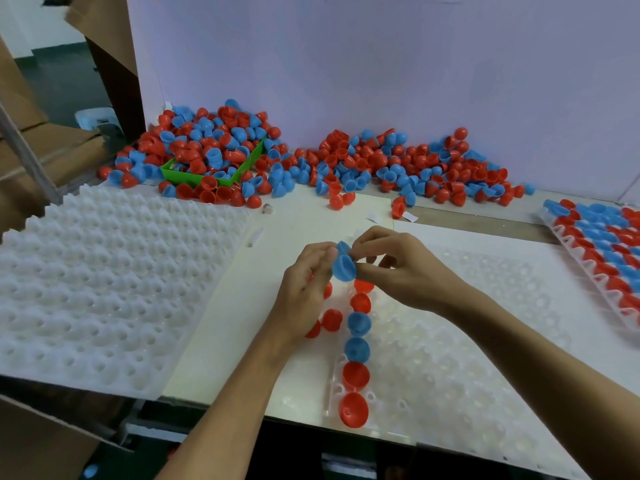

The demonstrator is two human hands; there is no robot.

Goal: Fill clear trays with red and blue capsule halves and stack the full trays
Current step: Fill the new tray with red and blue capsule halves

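On the tabletop [221,306], left to right: a stack of empty white trays [104,285], then the left hand [304,282], its grip curled round what look like red halves, though these are mostly hidden. Both hands pinch a blue capsule half [343,266] between them, the right hand [398,268] closing on its rim. It hangs just above the far end of the clear tray [467,341], directly over the filled column [358,344], whose next free pocket lies below, nearer the right hand.

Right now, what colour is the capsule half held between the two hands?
Blue; the half shows best in the head view.
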